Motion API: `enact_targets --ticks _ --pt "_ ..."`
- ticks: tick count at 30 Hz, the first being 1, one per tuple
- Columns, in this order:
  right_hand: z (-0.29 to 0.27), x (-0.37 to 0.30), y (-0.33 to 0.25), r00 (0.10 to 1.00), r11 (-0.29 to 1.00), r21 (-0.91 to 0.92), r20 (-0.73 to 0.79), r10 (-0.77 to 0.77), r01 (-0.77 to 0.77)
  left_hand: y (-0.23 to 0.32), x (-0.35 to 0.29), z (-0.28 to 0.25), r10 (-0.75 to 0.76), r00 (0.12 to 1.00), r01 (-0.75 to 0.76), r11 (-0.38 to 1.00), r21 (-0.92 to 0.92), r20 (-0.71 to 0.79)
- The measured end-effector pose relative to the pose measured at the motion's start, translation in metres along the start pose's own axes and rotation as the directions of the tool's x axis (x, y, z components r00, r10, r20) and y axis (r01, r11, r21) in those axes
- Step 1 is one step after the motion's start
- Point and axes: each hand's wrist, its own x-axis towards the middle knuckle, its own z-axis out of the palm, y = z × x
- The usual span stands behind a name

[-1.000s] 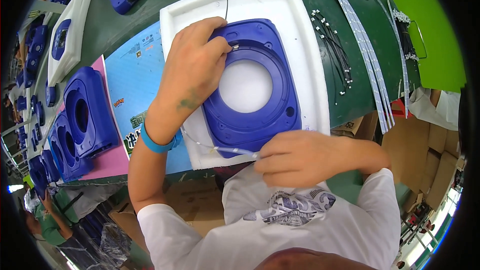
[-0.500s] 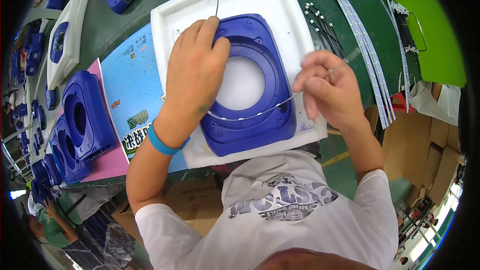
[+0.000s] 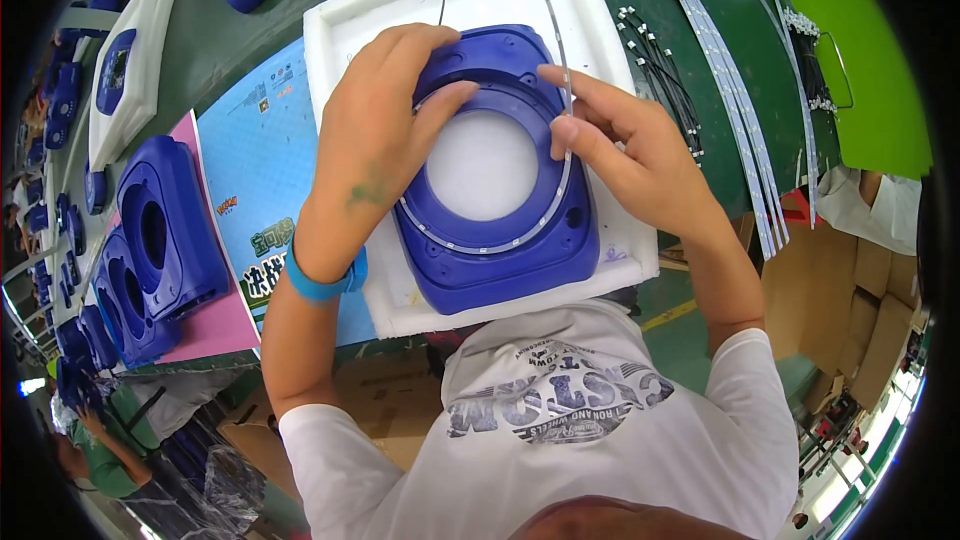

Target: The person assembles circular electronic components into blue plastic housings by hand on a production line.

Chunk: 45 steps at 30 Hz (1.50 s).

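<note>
We are working on a blue plastic housing (image 3: 500,240) with a round central opening, which is lying flat in a white foam tray (image 3: 340,30) on the green bench (image 3: 720,60). Our left hand (image 3: 375,145) is resting palm-down on the housing's upper left corner, fingers loosely curled, the thumb pressing a thin pale strip (image 3: 480,245) into the ring around the opening. Our right hand (image 3: 640,155) is pinching the free end of that strip between the thumb and forefinger at the ring's right edge, the strip's tail running up over the tray. More blue housings (image 3: 165,230) are standing at left on a pink sheet (image 3: 210,325).
</note>
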Motion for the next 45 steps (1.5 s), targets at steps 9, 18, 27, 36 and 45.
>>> enact_targets --ticks 9,18,27,36,45 --pt "0.01 0.0 0.003 0.998 0.983 -0.181 -0.065 -0.026 0.013 -0.004 -0.003 -0.001 0.095 0.995 -0.095 0.985 0.146 0.011" --pt "0.005 -0.001 0.008 0.975 0.878 -0.449 -0.062 -0.213 0.164 0.025 -0.06 -0.033 0.212 0.83 0.001 0.924 -0.381 0.515" --pt "0.013 0.0 0.009 0.944 0.765 -0.598 -0.042 -0.326 0.238 0.014 -0.001 -0.002 0.345 0.937 -0.333 0.928 0.165 -0.05" --pt "0.022 -0.007 0.009 0.974 0.878 -0.473 -0.16 -0.163 0.069 0.001 0.007 0.014 0.427 0.904 -0.413 0.885 0.216 -0.017" --pt "0.023 -0.005 0.009 0.98 0.933 -0.359 -0.177 -0.09 0.021 0.01 0.003 0.023 0.447 0.894 -0.42 0.855 0.306 -0.024"
